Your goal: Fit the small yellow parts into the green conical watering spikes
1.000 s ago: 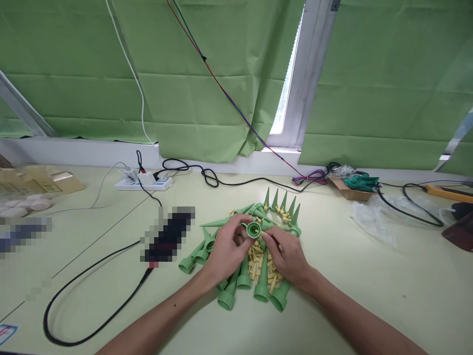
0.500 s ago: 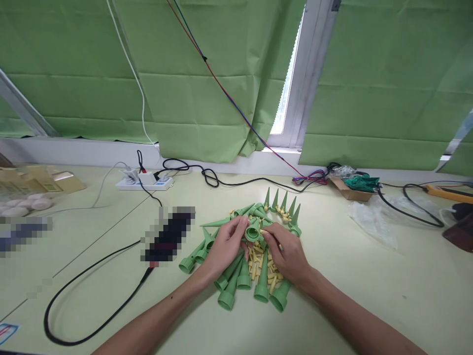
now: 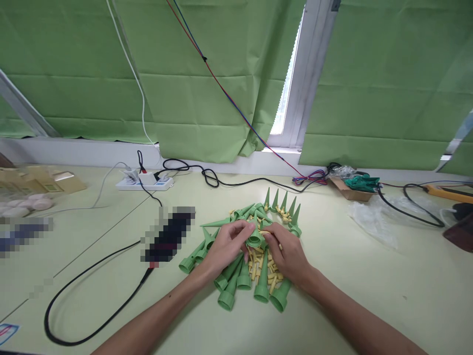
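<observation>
My left hand (image 3: 232, 241) is closed on a green plastic cone-shaped spike (image 3: 254, 237), its wide round end toward me and its tip pointing up and away. Close on the right, my right hand (image 3: 286, 249) pinches a small yellow plastic piece (image 3: 263, 232) against the side of that spike. Whether the piece sits in the spike is hidden by the fingers. Around and beneath both hands lie several more green spikes (image 3: 227, 298) and a heap of small yellow pieces (image 3: 254, 268). Behind them, a row of green spikes (image 3: 284, 201) stands upright with yellow pieces at their sides.
A pixelated dark device (image 3: 168, 236) with a black cable (image 3: 55, 301) lies at left. Behind it is a white power strip (image 3: 144, 183). At the back right are a cardboard box (image 3: 351, 190) and clear plastic wrap (image 3: 373, 222); pale boxes (image 3: 40, 178) stand far left.
The spike in my left hand has tilted, its open end turning downward and its tip rising into view. My right hand has stayed almost in place, still pinching the yellow piece.
</observation>
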Demonstrator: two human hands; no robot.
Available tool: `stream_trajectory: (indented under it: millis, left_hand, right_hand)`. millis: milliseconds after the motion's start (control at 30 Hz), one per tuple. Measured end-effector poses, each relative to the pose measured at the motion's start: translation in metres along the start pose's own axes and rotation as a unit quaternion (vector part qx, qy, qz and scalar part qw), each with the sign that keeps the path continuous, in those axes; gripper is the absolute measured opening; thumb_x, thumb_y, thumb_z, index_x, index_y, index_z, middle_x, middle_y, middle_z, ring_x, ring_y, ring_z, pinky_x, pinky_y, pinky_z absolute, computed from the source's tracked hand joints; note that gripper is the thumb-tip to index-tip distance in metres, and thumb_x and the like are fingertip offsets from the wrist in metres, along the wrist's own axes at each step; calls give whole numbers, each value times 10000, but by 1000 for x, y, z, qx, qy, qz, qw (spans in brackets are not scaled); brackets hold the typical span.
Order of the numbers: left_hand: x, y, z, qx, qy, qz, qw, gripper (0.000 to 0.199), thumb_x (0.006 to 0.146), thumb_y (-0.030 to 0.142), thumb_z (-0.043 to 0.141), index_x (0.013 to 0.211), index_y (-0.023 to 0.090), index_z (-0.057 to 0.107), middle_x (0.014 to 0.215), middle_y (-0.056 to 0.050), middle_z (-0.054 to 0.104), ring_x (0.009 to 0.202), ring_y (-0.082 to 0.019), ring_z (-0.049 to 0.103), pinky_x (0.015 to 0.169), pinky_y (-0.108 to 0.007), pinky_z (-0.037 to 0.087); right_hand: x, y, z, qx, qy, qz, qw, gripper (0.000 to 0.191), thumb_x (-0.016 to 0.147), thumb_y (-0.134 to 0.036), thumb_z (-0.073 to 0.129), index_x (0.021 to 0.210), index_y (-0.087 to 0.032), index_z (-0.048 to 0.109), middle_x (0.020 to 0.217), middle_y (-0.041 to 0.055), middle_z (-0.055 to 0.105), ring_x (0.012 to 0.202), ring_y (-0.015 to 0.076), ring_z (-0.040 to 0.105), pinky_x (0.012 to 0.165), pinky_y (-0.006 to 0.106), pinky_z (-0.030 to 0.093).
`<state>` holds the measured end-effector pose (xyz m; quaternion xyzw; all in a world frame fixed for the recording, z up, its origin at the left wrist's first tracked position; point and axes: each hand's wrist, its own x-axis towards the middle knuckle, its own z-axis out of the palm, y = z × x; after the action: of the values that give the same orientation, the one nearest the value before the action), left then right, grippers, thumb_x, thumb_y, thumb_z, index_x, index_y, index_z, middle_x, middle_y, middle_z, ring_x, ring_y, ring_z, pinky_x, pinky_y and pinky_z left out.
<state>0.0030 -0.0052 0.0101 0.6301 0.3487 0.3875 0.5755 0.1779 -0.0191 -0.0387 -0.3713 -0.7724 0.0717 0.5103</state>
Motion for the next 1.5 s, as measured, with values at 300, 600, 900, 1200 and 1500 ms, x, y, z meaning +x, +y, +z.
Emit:
stream_trajectory:
  millis: [300, 600, 900, 1200, 1500]
  left_hand:
    - [0, -2, -3, 63, -22, 20, 998, 332, 878, 489, 568, 898, 160, 606, 815, -17, 517, 568, -103, 525, 478, -224, 478]
    - [0, -7, -4, 137, -4, 32, 990, 322, 862, 457, 609, 999, 167, 574, 654, 39, 435, 514, -78, 362, 443, -207, 296]
    - [-1, -10, -3, 133, -12, 48, 990, 274, 876, 409, 604, 1038, 202, 526, 701, 41, 410, 589, -105, 384, 491, -221, 286]
    - [-3, -11, -1, 186, 12, 79, 979, 213, 892, 361, 579, 1019, 215, 492, 621, 64, 392, 556, -108, 367, 506, -225, 305]
    - [-5, -8, 2, 250, 38, 146, 956, 119, 897, 285, 552, 973, 198, 522, 816, -4, 502, 674, -127, 482, 542, -219, 368]
  right_hand:
    - [-1, 1, 0, -9, -21, 31, 999, 220, 1005, -198, 368, 793, -209, 426, 674, -27, 427, 562, 119, 395, 552, 250, 326]
    - [-2, 4, 1, -11, -31, 54, 998, 276, 1013, -232, 343, 737, -219, 337, 628, -44, 365, 525, 116, 341, 532, 257, 287]
    - [-2, 5, 2, -11, -43, 63, 997, 289, 1011, -253, 340, 725, -224, 316, 608, -49, 349, 504, 118, 326, 517, 264, 266]
    - [-2, 4, 1, -16, -50, 64, 997, 288, 1009, -247, 334, 723, -224, 314, 607, -48, 359, 503, 119, 333, 519, 267, 270]
    - [-1, 6, 2, -34, -51, 61, 996, 295, 1011, -255, 334, 718, -226, 317, 599, -49, 350, 494, 119, 330, 510, 274, 267]
